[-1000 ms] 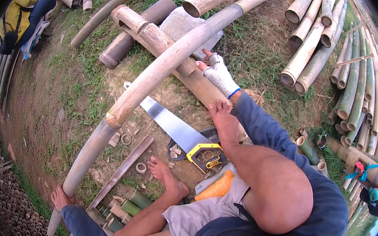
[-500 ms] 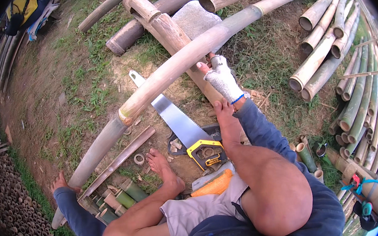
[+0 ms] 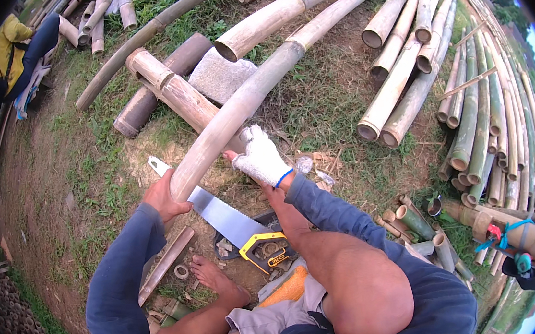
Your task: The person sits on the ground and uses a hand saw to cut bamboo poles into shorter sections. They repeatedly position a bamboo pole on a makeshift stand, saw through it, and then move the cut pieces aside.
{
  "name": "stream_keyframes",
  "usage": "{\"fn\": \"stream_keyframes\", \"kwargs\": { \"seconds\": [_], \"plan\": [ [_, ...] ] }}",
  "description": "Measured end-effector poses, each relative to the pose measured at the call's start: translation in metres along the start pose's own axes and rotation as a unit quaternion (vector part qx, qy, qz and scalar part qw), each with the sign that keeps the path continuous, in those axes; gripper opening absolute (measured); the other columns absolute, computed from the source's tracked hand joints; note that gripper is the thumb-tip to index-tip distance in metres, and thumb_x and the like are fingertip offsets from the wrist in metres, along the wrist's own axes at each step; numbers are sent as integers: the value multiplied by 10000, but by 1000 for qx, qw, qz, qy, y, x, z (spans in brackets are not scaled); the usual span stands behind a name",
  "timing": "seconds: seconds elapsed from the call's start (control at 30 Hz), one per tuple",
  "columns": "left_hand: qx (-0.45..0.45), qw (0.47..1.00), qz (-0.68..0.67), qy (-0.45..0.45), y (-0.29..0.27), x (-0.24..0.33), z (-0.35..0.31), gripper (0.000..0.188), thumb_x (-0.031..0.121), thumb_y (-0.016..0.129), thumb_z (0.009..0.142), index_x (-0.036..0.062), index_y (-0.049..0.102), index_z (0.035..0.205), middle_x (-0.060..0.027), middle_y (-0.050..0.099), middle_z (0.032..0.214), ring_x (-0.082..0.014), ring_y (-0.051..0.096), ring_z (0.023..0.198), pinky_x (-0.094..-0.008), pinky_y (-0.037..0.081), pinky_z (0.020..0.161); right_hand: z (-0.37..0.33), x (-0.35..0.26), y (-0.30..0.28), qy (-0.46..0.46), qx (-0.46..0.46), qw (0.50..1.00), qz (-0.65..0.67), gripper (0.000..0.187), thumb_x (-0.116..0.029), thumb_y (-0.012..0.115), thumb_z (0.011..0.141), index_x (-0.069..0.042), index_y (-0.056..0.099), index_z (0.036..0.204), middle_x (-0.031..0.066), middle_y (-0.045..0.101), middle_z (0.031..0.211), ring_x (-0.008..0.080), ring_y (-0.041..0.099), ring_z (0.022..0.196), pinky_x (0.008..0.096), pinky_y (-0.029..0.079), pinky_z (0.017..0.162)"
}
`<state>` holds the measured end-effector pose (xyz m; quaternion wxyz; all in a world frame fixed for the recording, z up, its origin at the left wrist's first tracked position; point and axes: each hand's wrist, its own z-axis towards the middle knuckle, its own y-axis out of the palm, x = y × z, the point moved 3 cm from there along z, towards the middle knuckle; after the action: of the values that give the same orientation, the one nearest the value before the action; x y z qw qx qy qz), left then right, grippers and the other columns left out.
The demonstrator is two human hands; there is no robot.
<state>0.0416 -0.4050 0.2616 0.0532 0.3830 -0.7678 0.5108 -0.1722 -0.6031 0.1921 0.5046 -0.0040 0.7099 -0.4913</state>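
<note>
A long, pale bamboo pole point(image 3: 253, 90) slants across the middle, from the upper right down towards my left arm. My bare left hand point(image 3: 166, 196) is wrapped round it, and the forearm hides what lies below. In a white glove with bare fingertips, my right hand point(image 3: 260, 155) is closed at the pole's near side, thumb against the edge and fingers partly hidden. Beneath the pole lies a thicker bamboo piece point(image 3: 189, 107), cut open at its far end and resting across a dark log point(image 3: 138, 113). A handsaw point(image 3: 224, 216) with a yellow and black handle lies before my feet.
A grey stone point(image 3: 224, 74) sits beside the log. Stacked bamboo poles point(image 3: 490, 111) fill the right, others lie at the top. Short bamboo offcuts point(image 3: 416, 220) stand by my right knee. A split bamboo strip point(image 3: 166, 266) lies left. Someone in yellow point(image 3: 10, 47) is at the far left.
My left hand has moved up and right from the pole's low end to grip it near the saw tip. The view has shifted, with the scene sliding left in the picture.
</note>
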Motion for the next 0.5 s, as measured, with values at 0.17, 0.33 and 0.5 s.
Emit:
{"fn": "stream_keyframes", "kwargs": {
  "seconds": [0.17, 0.33, 0.5],
  "plan": [
    [25, 996, 52, -62, -19, -13, -34, 890, 260, 888, 665, 95, 502, 1450, -284, 748, 1142, -478, 731, 1080, -512, 564, 988, 3, 14, 13, -30, 68, 996, -44, 862, -485, 798, 906, -10, 490, 1557, 261, 583, 1187, 460, 585, 1123, 548, 513, 952],
    [106, 983, 102, -109, -34, -49, -62, 841, 224, 871, 675, 127, 511, 1429, -225, 769, 1130, -470, 732, 1077, -531, 568, 975, 0, 19, 23, -32, 85, 995, -48, 928, -459, 783, 919, -20, 392, 1637, 266, 578, 1232, 473, 569, 1166, 550, 500, 998],
    [141, 974, 147, -98, 3, -86, -73, 735, 211, 854, 726, 151, 518, 1378, -164, 734, 1194, -425, 731, 1082, -537, 583, 892, -12, 24, 23, -67, 119, 989, -51, 822, -327, 830, 914, -26, 482, 1594, 260, 593, 1173, 437, 623, 1057, 510, 527, 912]
  ]
}}
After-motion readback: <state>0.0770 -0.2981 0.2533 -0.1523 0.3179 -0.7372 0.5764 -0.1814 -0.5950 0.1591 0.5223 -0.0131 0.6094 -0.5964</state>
